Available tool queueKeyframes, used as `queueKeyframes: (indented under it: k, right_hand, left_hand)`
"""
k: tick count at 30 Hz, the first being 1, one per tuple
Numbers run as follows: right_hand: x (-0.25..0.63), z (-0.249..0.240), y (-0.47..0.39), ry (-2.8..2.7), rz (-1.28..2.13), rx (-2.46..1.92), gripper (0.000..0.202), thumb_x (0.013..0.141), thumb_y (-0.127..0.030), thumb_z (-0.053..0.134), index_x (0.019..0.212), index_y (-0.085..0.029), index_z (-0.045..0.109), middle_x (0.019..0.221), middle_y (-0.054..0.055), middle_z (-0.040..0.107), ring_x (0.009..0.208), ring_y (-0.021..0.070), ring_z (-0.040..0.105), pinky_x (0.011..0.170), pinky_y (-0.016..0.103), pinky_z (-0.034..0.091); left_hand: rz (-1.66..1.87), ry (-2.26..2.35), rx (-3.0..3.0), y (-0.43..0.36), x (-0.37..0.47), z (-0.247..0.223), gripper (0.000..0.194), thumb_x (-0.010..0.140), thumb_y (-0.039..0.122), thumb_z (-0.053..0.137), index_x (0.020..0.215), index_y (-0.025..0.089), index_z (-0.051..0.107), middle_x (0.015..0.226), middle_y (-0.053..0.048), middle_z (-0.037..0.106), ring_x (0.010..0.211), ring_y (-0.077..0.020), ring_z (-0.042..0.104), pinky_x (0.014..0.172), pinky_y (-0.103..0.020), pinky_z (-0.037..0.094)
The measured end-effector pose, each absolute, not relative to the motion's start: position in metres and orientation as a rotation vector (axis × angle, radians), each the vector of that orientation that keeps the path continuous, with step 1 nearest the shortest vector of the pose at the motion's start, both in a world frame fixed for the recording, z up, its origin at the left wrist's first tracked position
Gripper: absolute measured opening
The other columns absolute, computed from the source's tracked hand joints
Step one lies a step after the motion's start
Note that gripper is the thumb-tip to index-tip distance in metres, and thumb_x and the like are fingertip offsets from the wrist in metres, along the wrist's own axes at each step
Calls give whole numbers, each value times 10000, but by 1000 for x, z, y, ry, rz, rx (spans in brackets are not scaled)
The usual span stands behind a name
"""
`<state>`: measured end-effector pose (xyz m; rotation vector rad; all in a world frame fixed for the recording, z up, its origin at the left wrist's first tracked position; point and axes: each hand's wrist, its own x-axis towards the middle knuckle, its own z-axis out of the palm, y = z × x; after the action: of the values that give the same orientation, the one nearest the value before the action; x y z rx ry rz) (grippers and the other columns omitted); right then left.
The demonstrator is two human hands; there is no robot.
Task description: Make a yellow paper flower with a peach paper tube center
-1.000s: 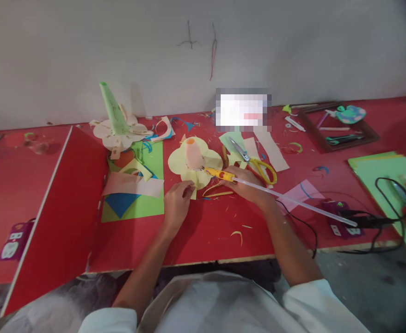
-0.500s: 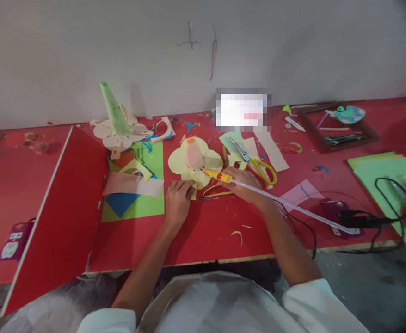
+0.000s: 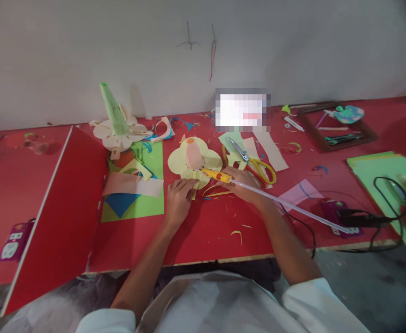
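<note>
A pale yellow paper flower [image 3: 210, 159] lies on the red table. At its centre is a peach paper piece [image 3: 193, 156] with an orange spot and dark marks. My left hand [image 3: 181, 196] is closed at the flower's bottom petal, its fingertips on the paper edge. My right hand [image 3: 242, 182] is closed around a yellow glue gun [image 3: 218, 175], whose nozzle points left at the flower's lower middle. A long translucent glue stick [image 3: 286, 202] sticks out of its back. Yellow-handled scissors [image 3: 255, 162] lie just beyond my right hand.
A red upright divider [image 3: 55, 208] stands at left. Behind it lie green and blue paper scraps [image 3: 133, 180] and a flower with a green paper cone [image 3: 114, 113]. To the right are a brown frame [image 3: 338, 143], a purple power box [image 3: 338, 210] with black cables, and green sheets [image 3: 379, 171].
My left fingertips have shifted slightly up and right over the flower's bottom petal. The glue gun and the flower look nearly unmoved.
</note>
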<state>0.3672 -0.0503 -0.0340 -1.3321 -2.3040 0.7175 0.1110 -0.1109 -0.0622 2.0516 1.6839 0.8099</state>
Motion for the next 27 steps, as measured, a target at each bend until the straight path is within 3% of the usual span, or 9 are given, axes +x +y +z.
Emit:
queueKeyframes:
  k: [9, 23, 27]
  right_hand:
    - [365, -38, -50, -2348, 706, -1306, 311, 1052, -516, 565, 1115, -237, 689, 1084, 86, 751, 962, 267, 709, 736, 311, 439]
    - [358, -41, -46, -2470, 707, -1284, 300, 1039, -493, 613, 1144, -222, 688, 1095, 85, 747, 941, 253, 718, 716, 299, 417]
    - [354, -38, -45, -2478, 736, -1279, 303, 1045, -510, 601, 1145, -238, 692, 1104, 85, 748, 980, 266, 725, 725, 297, 427]
  left_hand:
    - [834, 1709, 2064, -108, 106, -70, 291, 967, 169, 665, 1224, 273, 756, 1411, -57, 720, 1358, -299, 572, 1140, -506, 428]
    - [852, 1713, 2138, -116, 109, -70, 237, 1025, 220, 601, 1221, 225, 733, 1400, -81, 712, 1304, -300, 584, 1136, -491, 460]
    - [1053, 1782, 1964, -111, 105, -60, 305, 983, 231, 658, 1287, 217, 681, 1341, -121, 709, 1259, -287, 618, 1109, -462, 495]
